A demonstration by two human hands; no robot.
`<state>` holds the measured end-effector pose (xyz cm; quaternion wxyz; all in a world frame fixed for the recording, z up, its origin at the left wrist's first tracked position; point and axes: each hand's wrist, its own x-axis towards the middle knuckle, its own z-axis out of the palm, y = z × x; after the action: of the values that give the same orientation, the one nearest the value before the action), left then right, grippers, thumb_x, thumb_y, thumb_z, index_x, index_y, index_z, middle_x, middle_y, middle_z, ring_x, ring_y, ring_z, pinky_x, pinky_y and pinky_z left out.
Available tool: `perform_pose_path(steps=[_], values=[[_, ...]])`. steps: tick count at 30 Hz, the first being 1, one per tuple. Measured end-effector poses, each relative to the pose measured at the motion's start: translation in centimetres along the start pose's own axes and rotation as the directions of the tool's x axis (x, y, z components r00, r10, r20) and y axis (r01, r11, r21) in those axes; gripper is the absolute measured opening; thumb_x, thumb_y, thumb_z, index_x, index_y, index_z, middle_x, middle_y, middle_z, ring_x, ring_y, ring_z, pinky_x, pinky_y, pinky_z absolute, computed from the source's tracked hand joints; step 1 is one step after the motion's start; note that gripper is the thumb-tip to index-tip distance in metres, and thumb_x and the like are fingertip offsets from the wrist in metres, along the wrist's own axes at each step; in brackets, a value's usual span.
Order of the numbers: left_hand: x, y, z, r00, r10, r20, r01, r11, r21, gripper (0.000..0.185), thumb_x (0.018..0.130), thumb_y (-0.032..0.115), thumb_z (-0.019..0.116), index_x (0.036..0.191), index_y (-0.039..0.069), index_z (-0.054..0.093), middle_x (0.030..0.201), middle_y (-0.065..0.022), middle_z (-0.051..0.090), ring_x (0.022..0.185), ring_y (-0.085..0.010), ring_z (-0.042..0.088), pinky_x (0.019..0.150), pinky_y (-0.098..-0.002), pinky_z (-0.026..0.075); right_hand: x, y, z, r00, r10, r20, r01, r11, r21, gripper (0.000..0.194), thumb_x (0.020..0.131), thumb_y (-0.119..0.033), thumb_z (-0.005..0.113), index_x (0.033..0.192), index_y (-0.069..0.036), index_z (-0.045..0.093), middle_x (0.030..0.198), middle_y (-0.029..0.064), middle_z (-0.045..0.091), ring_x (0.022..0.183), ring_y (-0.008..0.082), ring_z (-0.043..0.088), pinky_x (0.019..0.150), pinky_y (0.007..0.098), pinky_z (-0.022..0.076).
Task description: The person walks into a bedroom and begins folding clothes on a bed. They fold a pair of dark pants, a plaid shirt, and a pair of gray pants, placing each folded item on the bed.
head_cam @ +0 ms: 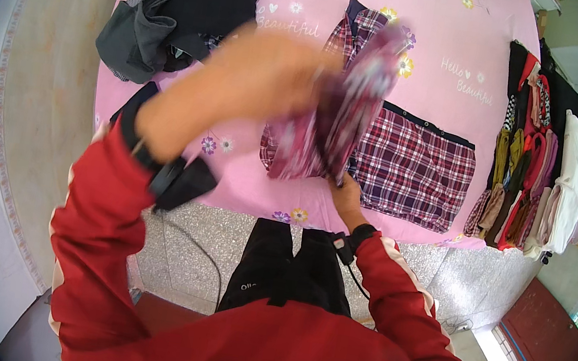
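A red, white and navy plaid shirt (414, 168) lies on the pink printed bedsheet (242, 190), its dark snap-button edge along the far side. My left hand (276, 75) is raised over the shirt, blurred by motion, and grips a blurred plaid part of it, perhaps a sleeve. The fingertips are hidden behind the hand and cloth. At the shirt's near edge, my right hand (346, 192) pinches the fabric. The shirt's collar end (366, 21) with its dark lining lies beyond both hands.
A loose heap of black and grey clothes (209, 0) lies at the far left. Folded garments in several colours (527, 160) stand in rows at the right, beside folded white clothes (568, 188). A cable (200, 251) hangs near my left sleeve.
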<state>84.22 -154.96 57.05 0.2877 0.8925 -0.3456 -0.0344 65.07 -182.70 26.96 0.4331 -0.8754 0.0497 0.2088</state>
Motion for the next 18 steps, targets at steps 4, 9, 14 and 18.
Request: perform_pose_path(steps=[4, 9, 14, 18], values=[[4.3, -8.7, 2.8, 0.722, -0.113, -0.683, 0.304, 0.938, 0.165, 0.025, 0.084, 0.015, 0.067, 0.105, 0.003, 0.061, 0.091, -0.0172, 0.061, 0.089, -0.0359, 0.058, 0.081, -0.0431, 0.046, 2.7, -0.1, -2.0, 0.958, 0.284, 0.045, -0.288, 0.945, 0.153, 0.043, 0.09, -0.037, 0.068, 0.1, 0.005, 0.065, 0.083, 0.0233, 0.067, 0.076, 0.0337, 0.064, 0.07, 0.038, 0.0484], [-7.0, -9.8, 19.4, 0.634, -0.771, 0.065, 0.758, 0.601, -0.253, 0.03, 0.089, 0.031, 0.064, 0.096, 0.002, 0.057, 0.085, -0.0192, 0.062, 0.082, -0.038, 0.061, 0.076, -0.0442, 0.049, 4.1, -0.3, -3.0, 0.914, 0.404, 0.043, -0.406, 0.909, 0.097, 0.048, 0.09, -0.044, 0.064, 0.094, 0.004, 0.067, 0.08, 0.0219, 0.067, 0.075, 0.0319, 0.064, 0.071, 0.0404, 0.0484], [-14.3, -7.0, 28.3, 0.618, -0.767, 0.176, 0.749, 0.504, -0.431, 0.042, 0.089, 0.031, 0.068, 0.069, -0.003, 0.053, 0.069, -0.0247, 0.058, 0.07, -0.0409, 0.056, 0.066, -0.0472, 0.043, 6.0, -0.7, -4.7, 0.951, 0.3, -0.08, -0.294, 0.952, 0.081, 0.039, 0.091, -0.037, 0.066, 0.093, 0.002, 0.066, 0.079, 0.0157, 0.068, 0.075, 0.0255, 0.066, 0.069, 0.0371, 0.0503], [-15.9, -6.0, 28.8, 0.632, -0.774, 0.033, 0.708, 0.56, -0.431, 0.031, 0.093, 0.023, 0.062, 0.078, -0.003, 0.055, 0.076, -0.0211, 0.058, 0.079, -0.0389, 0.056, 0.069, -0.0462, 0.043, 12.5, -1.5, -6.7, 0.968, 0.215, -0.13, -0.179, 0.954, 0.241, 0.032, 0.095, -0.031, 0.064, 0.1, 0.0, 0.064, 0.074, 0.001, 0.06, 0.062, 0.0088, 0.051, 0.057, 0.0264, 0.0438]])
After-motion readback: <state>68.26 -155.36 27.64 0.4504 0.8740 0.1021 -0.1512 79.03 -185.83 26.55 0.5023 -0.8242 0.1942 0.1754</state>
